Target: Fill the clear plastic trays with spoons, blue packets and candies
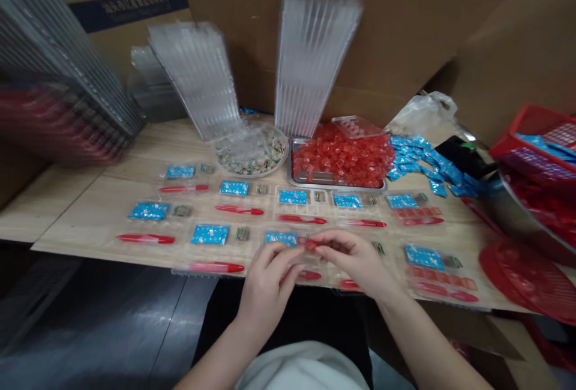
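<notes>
The right hand point(355, 253) is nearly closed, its thumb and forefinger pinched on a small red piece point(310, 245) held above a clear tray in the near row, right of the middle. The left hand point(266, 279) is half curled, palm down, its forefinger reaching the left side of that piece and its thumb a little apart below; whether it grips the piece too, I cannot tell. Just beneath the hands lie a blue packet point(281, 238) and a red stick point(309, 275). Clear trays spread left and right in two rows on the wooden bench point(103, 195), most showing a blue packet, a small greenish square and a red stick. The far right tray point(414, 209) and the near right tray point(441, 276) also have a row of red pieces. Beyond the rows, a metal tray point(337, 186) carries a heap of red pieces point(344, 156), with a clear lid point(357, 127) lying on the heap. Left of it is a round dish point(252, 159) of small wrapped bits; right of it, loose blue packets point(423, 159) are piled near a white bag point(425, 113). Tall stacks of clear trays point(315, 57) stand behind, against cardboard point(396, 30). At the right edge, a red basket point(540, 138) holding blue packets sits over a metal bowl point(522, 210), and a red lid point(524, 276) lies nearer.
</notes>
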`<state>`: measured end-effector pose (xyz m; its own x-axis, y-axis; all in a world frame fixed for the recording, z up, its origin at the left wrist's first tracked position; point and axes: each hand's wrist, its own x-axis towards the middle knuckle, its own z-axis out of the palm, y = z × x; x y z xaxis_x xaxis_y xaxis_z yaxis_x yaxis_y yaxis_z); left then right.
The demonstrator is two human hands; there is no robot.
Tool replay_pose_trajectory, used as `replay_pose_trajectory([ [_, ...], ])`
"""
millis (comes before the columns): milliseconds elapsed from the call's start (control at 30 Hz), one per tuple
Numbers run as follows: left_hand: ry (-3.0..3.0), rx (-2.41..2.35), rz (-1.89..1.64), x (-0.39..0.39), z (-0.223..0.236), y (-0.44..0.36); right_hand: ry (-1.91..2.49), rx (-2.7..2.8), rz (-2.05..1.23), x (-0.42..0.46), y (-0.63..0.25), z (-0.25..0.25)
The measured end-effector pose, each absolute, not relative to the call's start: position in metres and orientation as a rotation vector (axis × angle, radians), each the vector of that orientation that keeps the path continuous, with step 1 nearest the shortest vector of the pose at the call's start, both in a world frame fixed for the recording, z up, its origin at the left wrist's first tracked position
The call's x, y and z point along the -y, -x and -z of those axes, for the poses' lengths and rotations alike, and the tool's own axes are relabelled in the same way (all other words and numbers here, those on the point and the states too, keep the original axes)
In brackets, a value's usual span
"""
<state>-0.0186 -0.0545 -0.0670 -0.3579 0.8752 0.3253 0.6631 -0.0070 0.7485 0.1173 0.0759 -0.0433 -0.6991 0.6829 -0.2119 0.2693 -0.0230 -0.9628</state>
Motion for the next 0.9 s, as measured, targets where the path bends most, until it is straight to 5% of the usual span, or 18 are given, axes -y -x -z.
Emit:
replay_pose_trajectory([
  [133, -1.857, -2.121, -1.087, 0.073, 0.082, 0.029, 0.784, 2.442, -1.051, -0.086, -0.105, 0.044],
  [333, -1.985, -2.137, -0.971, 0.076, 0.088, 0.031, 0.442, 2.761, -0.645, -0.078, -0.074, 0.053],
  [633, -2.111, -2.131, -0.967, 0.075, 0.093, 0.034, 0.515, 2.886, -0.752, -0.094, -0.071, 0.045],
  [900, -2.13, -2.069, -1.097, 0.076, 0.089, 0.036, 1.201, 2.546, -0.784, -0.222, -0.03, 0.058],
])
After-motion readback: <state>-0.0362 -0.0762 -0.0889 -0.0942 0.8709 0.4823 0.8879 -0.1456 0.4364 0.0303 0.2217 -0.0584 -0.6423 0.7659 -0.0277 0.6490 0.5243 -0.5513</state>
